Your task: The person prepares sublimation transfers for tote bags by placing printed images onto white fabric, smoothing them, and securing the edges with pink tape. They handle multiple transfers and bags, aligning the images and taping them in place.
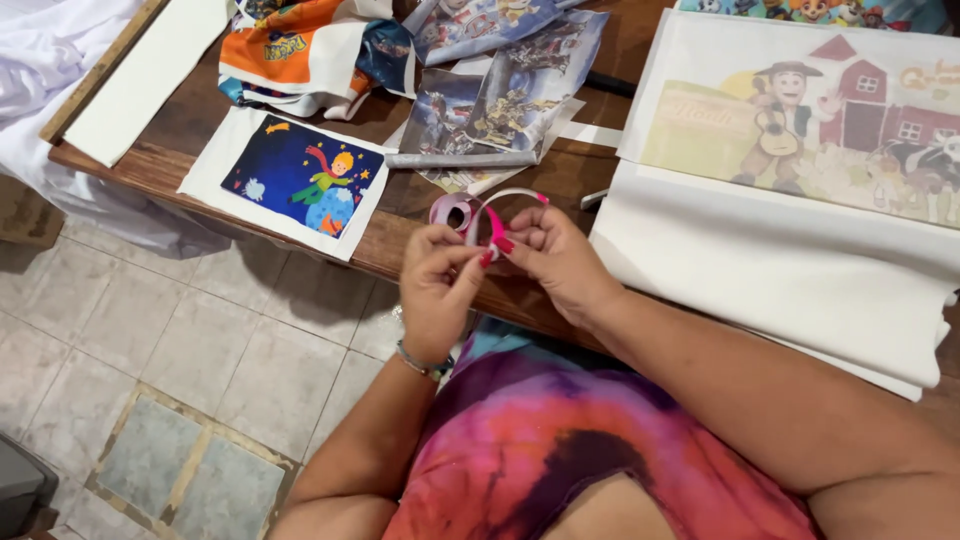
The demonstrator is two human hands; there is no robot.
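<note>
At the centre of the frame, over the wooden table's (pixel 180 165) edge, the left hand (pixel 438 290) and right hand (pixel 560 262) both pinch a pink ribbon (pixel 478 212), fingertips closed, holding its loop curled for handling.

a sleeveless tie-dye top in pink, purple and teal, a beaded bracelet (pixel 424 362), red-painted nails.

Your left hand (pixel 437 290) and right hand (pixel 560 262) pinch a pink ribbon (pixel 487 215). On the brown wooden table (pixel 500 295) beyond it you see a deep-blue cartoon print (pixel 303 178) bordered white, a grey paper roll (pixel 460 159), white folded fabric (pixel 790 280), and a red-barn farm print (pixel 810 110).
</note>
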